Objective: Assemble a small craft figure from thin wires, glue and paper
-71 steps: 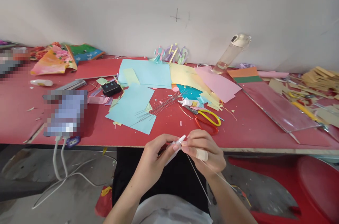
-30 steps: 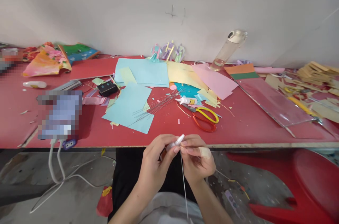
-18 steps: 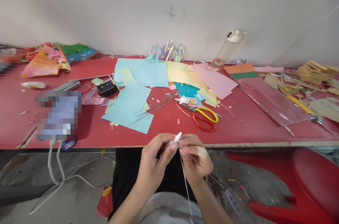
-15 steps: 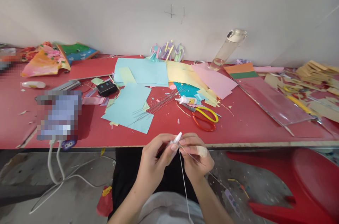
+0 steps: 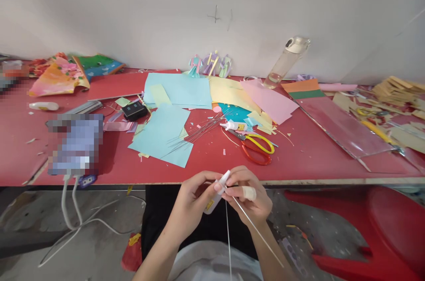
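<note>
My left hand [image 5: 191, 201] is closed around a small white glue bottle [image 5: 212, 204] with a yellow label, its pointed nozzle tilted up to the right. Close against the nozzle, my right hand [image 5: 255, 197] pinches a thin white wire [image 5: 257, 229] that slants down to the right. A second pale strand [image 5: 228, 232] hangs down from between the hands; which fingers hold it is hidden. A bandage wraps one right finger. Both hands are just in front of the table's front edge, above my lap.
On the red table [image 5: 215, 172] lie blue paper [image 5: 162, 130], several thin wires [image 5: 199, 130], another glue bottle [image 5: 235, 126] and scissors [image 5: 257, 148]. A water bottle [image 5: 282, 66] leans against the wall near small paper figures [image 5: 210, 64]. A phone [image 5: 81, 139] with cables stands left; a red stool [image 5: 395, 223] is right.
The glue bottle has tilted, so more of its body and yellow label shows below my left fingers. My right hand has turned slightly, and its wire now slants lower and more visibly.
</note>
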Demonstrator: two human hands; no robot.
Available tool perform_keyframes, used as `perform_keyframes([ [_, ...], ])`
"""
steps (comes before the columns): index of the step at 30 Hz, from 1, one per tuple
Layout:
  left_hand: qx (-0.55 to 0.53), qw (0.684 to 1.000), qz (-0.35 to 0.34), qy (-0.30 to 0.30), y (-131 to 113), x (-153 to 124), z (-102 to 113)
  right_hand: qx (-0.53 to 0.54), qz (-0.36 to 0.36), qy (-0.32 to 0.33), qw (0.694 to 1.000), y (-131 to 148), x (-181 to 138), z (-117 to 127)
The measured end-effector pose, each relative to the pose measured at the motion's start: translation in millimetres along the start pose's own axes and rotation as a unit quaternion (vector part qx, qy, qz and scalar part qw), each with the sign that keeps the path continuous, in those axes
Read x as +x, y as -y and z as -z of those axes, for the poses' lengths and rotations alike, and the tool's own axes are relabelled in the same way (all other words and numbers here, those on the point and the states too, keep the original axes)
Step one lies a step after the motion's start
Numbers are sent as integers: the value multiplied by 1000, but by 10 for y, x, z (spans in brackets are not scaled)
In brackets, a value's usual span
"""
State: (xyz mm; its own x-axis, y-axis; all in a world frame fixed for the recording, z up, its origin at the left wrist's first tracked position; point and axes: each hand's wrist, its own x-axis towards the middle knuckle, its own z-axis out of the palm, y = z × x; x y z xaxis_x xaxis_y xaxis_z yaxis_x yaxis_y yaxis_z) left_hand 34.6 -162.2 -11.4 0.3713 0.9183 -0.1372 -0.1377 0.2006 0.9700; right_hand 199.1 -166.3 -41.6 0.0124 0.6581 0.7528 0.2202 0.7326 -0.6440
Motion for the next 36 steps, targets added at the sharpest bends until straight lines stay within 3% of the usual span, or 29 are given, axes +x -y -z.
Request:
perform_keyframes([
  [9, 59, 998, -10, 36, -1, 3, 25, -13, -10, 3, 1000, 0, -41, 132],
  [19, 76, 996, -45, 25, 16, -14, 19, -82, 59, -60, 993, 15, -68, -18],
  [23, 76, 996, -31, 20, 20, -25, 45, -100, 75, -28, 992, 56, -48, 1],
  [30, 52, 998, -6, 35, 23, -16, 114, -140, 111, 86, 980, 84, -2, 163],
  [36, 49, 997, -5, 52, 36, -29, 120, -209, 135, 70, 966, 96, 16, 181],
])
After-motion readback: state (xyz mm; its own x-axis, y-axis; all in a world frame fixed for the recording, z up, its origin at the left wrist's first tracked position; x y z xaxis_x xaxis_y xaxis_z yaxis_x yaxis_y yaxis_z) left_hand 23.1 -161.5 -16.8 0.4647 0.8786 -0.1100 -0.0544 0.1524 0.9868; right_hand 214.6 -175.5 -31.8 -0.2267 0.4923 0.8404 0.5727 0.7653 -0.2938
